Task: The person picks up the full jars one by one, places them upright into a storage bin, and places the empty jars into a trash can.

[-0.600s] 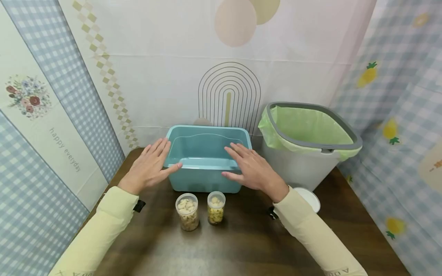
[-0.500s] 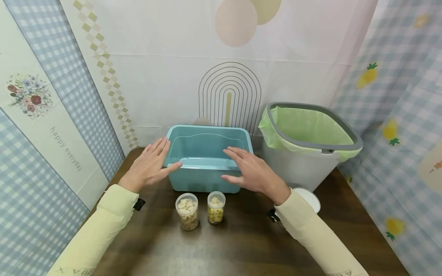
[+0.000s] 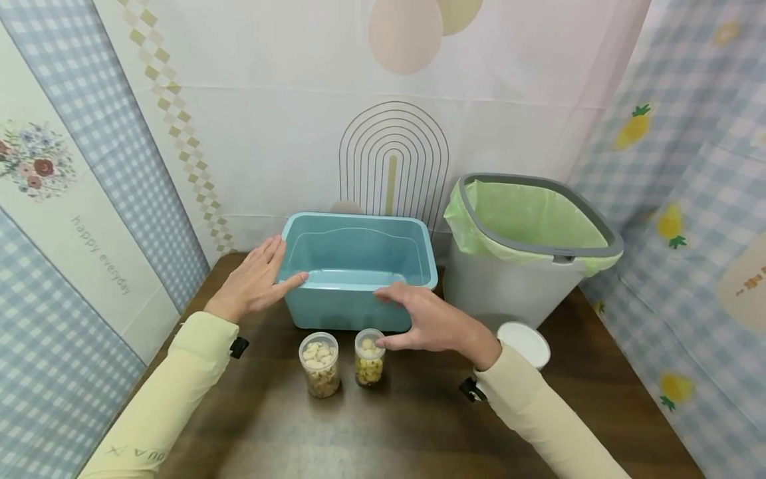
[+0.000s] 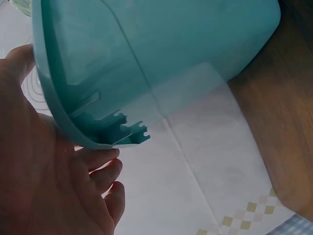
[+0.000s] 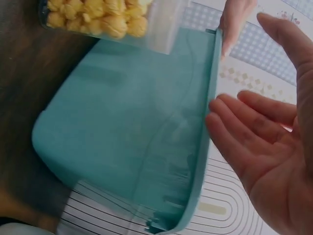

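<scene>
A teal plastic bin (image 3: 358,266) stands empty at the back of the brown table (image 3: 419,419). My left hand (image 3: 256,278) lies flat against its left side, fingers straight, thumb on the front rim; the left wrist view shows that hand (image 4: 49,186) beside the bin's rim (image 4: 73,127). My right hand (image 3: 426,320) hovers open in front of the bin, thumb just above the clear jar of yellow pieces (image 3: 369,359). In the right wrist view the straight fingers (image 5: 244,132) are near the bin's edge (image 5: 208,147), with the jar (image 5: 112,19) apart from them. A second jar of pale nuts (image 3: 320,366) stands to its left.
A grey waste bin with a green liner (image 3: 526,246) stands right of the teal bin. A white round lid (image 3: 526,342) lies on the table by my right wrist. Patterned cloth walls close in the back and both sides.
My right hand has come off the bin's front rim, moving down and toward me to just above the yellow jar. The left hand stays at the bin's left side.
</scene>
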`<state>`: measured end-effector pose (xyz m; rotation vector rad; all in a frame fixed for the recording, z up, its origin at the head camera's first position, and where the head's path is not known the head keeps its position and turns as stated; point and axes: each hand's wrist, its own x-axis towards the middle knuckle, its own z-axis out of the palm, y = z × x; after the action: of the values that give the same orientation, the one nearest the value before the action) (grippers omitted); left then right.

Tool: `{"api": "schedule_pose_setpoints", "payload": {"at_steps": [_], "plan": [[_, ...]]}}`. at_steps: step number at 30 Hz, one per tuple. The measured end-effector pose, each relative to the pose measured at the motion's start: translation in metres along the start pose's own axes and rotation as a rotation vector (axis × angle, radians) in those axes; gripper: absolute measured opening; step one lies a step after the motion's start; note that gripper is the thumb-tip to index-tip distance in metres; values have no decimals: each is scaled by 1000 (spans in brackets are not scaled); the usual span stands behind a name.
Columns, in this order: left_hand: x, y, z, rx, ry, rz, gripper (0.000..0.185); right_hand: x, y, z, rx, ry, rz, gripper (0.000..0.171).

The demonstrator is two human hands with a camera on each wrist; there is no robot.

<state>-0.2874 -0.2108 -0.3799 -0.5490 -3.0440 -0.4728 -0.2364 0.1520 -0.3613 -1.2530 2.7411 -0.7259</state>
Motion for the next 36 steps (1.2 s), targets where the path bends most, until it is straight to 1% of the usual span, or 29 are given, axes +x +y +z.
{"api": "schedule_pose_setpoints", "payload": {"at_steps": [3, 7, 11, 15, 18, 21, 26, 28, 36], "plan": [[2, -1, 2, -1, 0, -2, 100, -1, 4, 7, 22, -44, 11, 81], [3, -3, 4, 1, 5, -6, 100, 0, 9, 18, 29, -80, 16, 82], [2, -5, 5, 20, 23, -7, 100, 4, 11, 28, 45, -112, 16, 83], [6, -5, 5, 34, 33, 5, 99, 7, 15, 36, 33, -118, 17, 84], [7, -3, 6, 38, 30, 8, 98, 9, 17, 42, 13, -117, 1, 83], [7, -3, 8, 38, 27, 2, 97, 12, 19, 49, -11, -117, -30, 75], [7, -2, 8, 38, 28, 1, 97, 17, 23, 55, -5, -101, -80, 50], [7, -1, 7, 39, 26, 0, 97, 19, 24, 55, 8, -98, -87, 44], [8, -2, 6, 42, 26, -2, 97, 23, 19, 47, 43, -101, -88, 38]]}}
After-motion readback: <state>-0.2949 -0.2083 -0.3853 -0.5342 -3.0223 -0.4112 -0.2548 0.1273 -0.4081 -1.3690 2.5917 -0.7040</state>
